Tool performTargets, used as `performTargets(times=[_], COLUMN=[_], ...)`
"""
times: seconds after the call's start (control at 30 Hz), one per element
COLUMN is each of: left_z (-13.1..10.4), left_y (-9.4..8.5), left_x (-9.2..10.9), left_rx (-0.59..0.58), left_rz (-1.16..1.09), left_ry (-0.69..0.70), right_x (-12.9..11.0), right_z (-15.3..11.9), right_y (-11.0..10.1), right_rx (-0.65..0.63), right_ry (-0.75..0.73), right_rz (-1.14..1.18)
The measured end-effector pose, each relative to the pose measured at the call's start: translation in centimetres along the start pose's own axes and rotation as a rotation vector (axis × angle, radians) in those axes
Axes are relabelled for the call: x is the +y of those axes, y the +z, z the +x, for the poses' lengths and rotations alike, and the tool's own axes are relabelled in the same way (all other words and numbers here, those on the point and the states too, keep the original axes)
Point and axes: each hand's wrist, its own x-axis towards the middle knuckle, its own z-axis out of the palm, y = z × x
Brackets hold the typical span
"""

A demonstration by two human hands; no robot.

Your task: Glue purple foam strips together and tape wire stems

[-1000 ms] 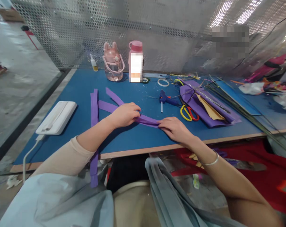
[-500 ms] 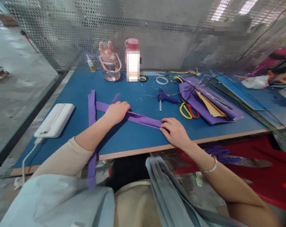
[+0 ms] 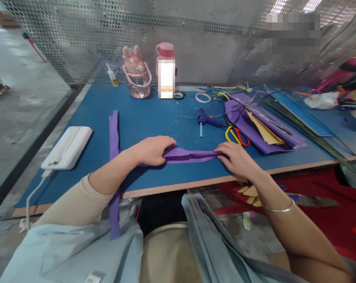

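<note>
A purple strip of paper or fabric [image 3: 192,156] stretches between my two hands just over the blue tabletop, creased lengthwise along its middle. My left hand [image 3: 156,150] is closed around its left part, thumb and fingers pinching the edge. At the strip's right end, my right hand [image 3: 233,157] grips it between thumb and fingertips. Another purple strip [image 3: 114,135] lies on the table to the left, running under my left forearm and hanging over the front edge toward my lap. The far left end of the held strip is mostly hidden by my left hand and forearm.
A white power bank [image 3: 67,148] with a cable lies left. Behind stand a clear pink bottle [image 3: 136,74] and a pink-capped bottle [image 3: 166,49]. Right of centre are a blue glue gun [image 3: 208,118], scissors [image 3: 237,136] and purple sheets [image 3: 263,145]. The table's front edge [image 3: 178,185] is close.
Both hands have moved right and the strip has come with them, now lying more level and closer to the front edge. The left hand has shifted from resting on the strip to gripping it.
</note>
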Motion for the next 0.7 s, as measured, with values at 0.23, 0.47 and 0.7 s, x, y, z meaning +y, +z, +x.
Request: performTargets(times=[0.23, 0.47, 0.7], left_z=[0.2, 0.3, 0.3], left_y=[0.8, 1.0, 0.3], left_x=[0.2, -0.5, -0.6], left_rx=[0.105, 0.066, 0.152], left_rz=[0.236, -0.018, 0.097], left_ry=[-0.046, 0.011, 0.037], right_x=[-1.6, -2.8, -2.4], right_z=[-0.7, 0.5, 0.5], right_y=[0.5, 0.6, 1.7], right_rx=[0.059, 0.125, 0.196], right_ry=[-0.034, 0.154, -0.051], right_rz=[-0.117, -0.158, -0.205])
